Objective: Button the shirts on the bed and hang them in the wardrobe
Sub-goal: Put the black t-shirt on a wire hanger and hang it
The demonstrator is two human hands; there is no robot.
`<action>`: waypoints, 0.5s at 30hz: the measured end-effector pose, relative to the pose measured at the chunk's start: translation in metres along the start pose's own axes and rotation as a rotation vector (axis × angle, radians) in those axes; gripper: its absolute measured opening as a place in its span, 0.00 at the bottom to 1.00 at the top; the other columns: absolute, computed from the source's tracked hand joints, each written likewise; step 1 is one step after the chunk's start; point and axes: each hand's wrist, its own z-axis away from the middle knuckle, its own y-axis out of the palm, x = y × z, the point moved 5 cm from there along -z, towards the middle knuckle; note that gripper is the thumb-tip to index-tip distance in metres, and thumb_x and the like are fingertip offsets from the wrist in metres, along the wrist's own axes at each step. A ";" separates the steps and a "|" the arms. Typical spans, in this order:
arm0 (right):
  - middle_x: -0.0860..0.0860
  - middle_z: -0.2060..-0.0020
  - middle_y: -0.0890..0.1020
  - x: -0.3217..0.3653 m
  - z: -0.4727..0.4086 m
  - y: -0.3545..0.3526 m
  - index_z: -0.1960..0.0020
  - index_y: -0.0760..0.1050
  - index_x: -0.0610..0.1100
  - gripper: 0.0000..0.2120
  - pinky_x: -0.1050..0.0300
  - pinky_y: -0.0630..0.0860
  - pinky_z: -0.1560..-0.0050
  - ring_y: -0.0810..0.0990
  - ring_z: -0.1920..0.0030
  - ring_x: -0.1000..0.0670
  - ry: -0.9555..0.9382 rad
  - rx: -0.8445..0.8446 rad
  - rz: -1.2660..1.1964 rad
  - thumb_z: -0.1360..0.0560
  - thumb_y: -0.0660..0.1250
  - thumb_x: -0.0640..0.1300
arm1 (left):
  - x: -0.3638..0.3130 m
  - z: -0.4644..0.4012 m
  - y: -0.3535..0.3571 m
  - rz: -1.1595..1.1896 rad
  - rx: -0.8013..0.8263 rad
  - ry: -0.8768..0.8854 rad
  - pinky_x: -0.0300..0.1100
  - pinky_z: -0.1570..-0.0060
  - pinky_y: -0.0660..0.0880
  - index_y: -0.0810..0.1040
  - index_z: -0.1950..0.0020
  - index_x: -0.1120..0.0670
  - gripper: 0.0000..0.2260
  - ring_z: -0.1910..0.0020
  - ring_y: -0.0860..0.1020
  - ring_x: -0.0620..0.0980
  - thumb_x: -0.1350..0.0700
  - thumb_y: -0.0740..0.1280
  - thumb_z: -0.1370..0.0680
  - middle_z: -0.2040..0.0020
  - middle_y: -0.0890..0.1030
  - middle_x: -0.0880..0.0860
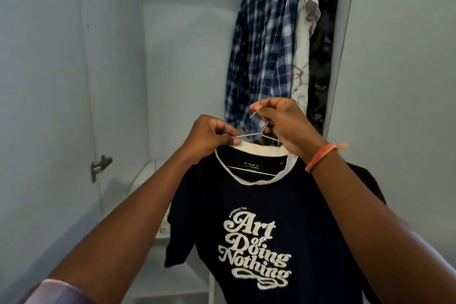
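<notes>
Now, with the left hand pinching the wire hanger arm and right hand fingers gripping its hook, lift the T-shirt level before hooking it beside the plaid shirt.

4 shirts: 3 hung, 1 tee; 1 hanger; 2 hands.

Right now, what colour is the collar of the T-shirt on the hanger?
White, or off-white, collar on a dark navy T-shirt; the head view shows it best.

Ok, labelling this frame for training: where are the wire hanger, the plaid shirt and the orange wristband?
wire hanger (249,135), head view, left sloping arm.
plaid shirt (264,39), head view, mid front.
orange wristband (320,157), head view, band across right wrist.
</notes>
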 end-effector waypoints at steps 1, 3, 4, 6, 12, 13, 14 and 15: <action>0.54 0.66 0.81 0.000 -0.017 -0.002 0.52 0.82 0.44 0.06 0.60 0.72 0.66 0.72 0.67 0.55 -0.025 0.001 0.023 0.21 0.66 0.39 | 0.004 -0.019 -0.002 0.017 -0.017 0.010 0.38 0.55 0.79 0.86 0.54 0.59 0.09 0.61 0.82 0.47 0.63 0.79 0.33 0.60 0.86 0.55; 0.52 0.62 0.83 0.002 -0.051 -0.007 0.51 0.81 0.44 0.04 0.61 0.75 0.63 0.78 0.63 0.55 -0.103 -0.017 0.135 0.21 0.68 0.43 | 0.012 -0.058 -0.008 0.041 -0.060 0.039 0.37 0.58 0.78 0.86 0.55 0.60 0.10 0.63 0.82 0.45 0.64 0.79 0.34 0.62 0.86 0.54; 0.51 0.59 0.83 0.003 -0.068 -0.013 0.50 0.81 0.44 0.05 0.61 0.76 0.60 0.80 0.61 0.55 -0.172 -0.047 0.256 0.22 0.69 0.45 | 0.017 -0.078 -0.011 0.042 -0.079 0.053 0.36 0.58 0.78 0.86 0.55 0.60 0.09 0.64 0.82 0.44 0.64 0.79 0.34 0.63 0.86 0.53; 0.51 0.57 0.83 0.008 -0.105 -0.023 0.50 0.80 0.45 0.10 0.57 0.77 0.54 0.80 0.57 0.53 -0.366 -0.129 0.594 0.23 0.69 0.51 | 0.027 -0.127 -0.028 0.041 -0.126 0.092 0.37 0.57 0.79 0.86 0.57 0.57 0.09 0.64 0.82 0.43 0.64 0.80 0.34 0.64 0.85 0.52; 0.49 0.60 0.81 -0.005 -0.204 -0.038 0.53 0.75 0.49 0.18 0.52 0.71 0.64 0.80 0.57 0.44 -0.499 -0.383 1.386 0.19 0.54 0.60 | 0.051 -0.279 -0.102 0.069 -0.265 0.173 0.45 0.48 0.80 0.84 0.61 0.53 0.10 0.64 0.82 0.45 0.65 0.80 0.36 0.66 0.85 0.49; 0.49 0.59 0.81 -0.004 -0.228 -0.038 0.53 0.74 0.49 0.18 0.52 0.72 0.64 0.80 0.57 0.43 -0.524 -0.439 1.421 0.19 0.53 0.60 | 0.054 -0.308 -0.115 0.061 -0.272 0.170 0.45 0.47 0.81 0.84 0.61 0.53 0.10 0.64 0.83 0.45 0.64 0.81 0.36 0.66 0.85 0.49; 0.49 0.59 0.81 -0.004 -0.249 -0.040 0.53 0.73 0.49 0.17 0.52 0.72 0.64 0.80 0.57 0.43 -0.529 -0.475 1.438 0.19 0.53 0.59 | 0.057 -0.331 -0.124 0.054 -0.279 0.165 0.45 0.47 0.81 0.84 0.61 0.53 0.10 0.62 0.83 0.47 0.63 0.81 0.36 0.65 0.85 0.51; 0.49 0.59 0.82 -0.002 -0.273 -0.040 0.54 0.72 0.49 0.17 0.51 0.73 0.64 0.81 0.57 0.42 -0.524 -0.495 1.451 0.19 0.52 0.59 | 0.059 -0.357 -0.134 0.049 -0.291 0.165 0.45 0.47 0.81 0.84 0.61 0.53 0.10 0.60 0.84 0.48 0.63 0.81 0.36 0.63 0.85 0.52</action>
